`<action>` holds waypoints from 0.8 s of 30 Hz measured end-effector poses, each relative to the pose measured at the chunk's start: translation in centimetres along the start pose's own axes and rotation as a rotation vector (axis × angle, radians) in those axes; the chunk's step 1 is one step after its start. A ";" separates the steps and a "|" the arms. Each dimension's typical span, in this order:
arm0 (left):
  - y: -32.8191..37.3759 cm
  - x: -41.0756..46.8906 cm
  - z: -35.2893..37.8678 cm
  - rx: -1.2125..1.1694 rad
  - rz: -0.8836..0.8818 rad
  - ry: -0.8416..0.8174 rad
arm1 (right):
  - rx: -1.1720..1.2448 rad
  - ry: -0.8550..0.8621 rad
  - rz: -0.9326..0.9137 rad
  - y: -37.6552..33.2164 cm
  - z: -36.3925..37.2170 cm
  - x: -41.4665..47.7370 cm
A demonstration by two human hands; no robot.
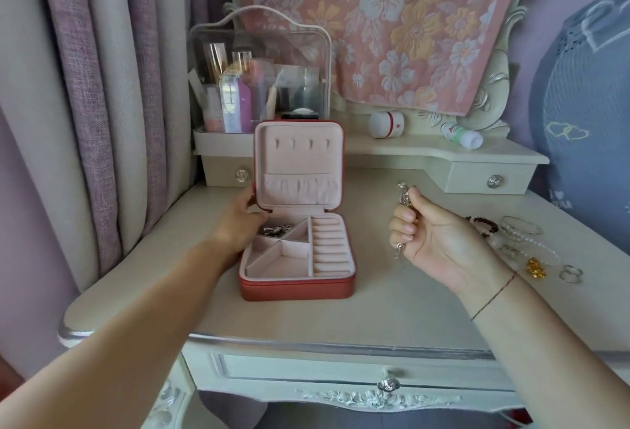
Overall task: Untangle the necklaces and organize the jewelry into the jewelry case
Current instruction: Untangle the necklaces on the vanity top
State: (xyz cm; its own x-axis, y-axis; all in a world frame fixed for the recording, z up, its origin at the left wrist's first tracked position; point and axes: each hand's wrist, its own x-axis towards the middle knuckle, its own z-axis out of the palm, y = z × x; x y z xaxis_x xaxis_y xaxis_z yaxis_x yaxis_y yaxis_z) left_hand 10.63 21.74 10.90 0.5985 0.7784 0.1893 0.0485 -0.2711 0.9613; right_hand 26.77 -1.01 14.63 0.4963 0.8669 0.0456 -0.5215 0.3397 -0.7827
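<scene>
Your jewelry case [296, 287] sits open near the middle of the table [341, 312], a little toward its left edge. It is one square case, red outside and lined in pale pink. Its lid [300, 156] stands upright at the back, with four small hooks in a row and one gathered pocket under them. The base has a column of ring rolls along its right side and angled compartments on its left. The back left compartment holds a small heap of silver jewelry [274, 230].

Your left hand [238, 220] grips the case at the lower left corner of the lid, fingers on the lid's edge and thumb by the hinge.

Your right hand [433, 241] is raised to the right of the case, palm toward you, fingers curled round a silver necklace [405, 197]. The chain sticks out above the thumb and hangs below the little finger. You cannot tell whether it is one chain or several.

Near the table's right edge lie dark beaded bracelets [484, 224], thin bangles [521, 224], a pearl strand [542, 248], one gold piece [535, 268] and two silver rings [571, 273].
</scene>
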 end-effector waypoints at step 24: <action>4.5 -0.9 -6.4 0.813 0.162 0.393 | -0.351 0.096 0.019 3.7 0.4 2.2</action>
State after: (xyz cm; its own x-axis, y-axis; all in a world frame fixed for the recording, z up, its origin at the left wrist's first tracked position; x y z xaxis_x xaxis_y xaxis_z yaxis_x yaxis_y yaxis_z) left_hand 5.18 23.49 16.30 0.3395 0.7921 0.5072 0.6241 -0.5932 0.5086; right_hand 25.63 2.31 12.05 0.5602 0.8282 -0.0161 -0.2691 0.1636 -0.9491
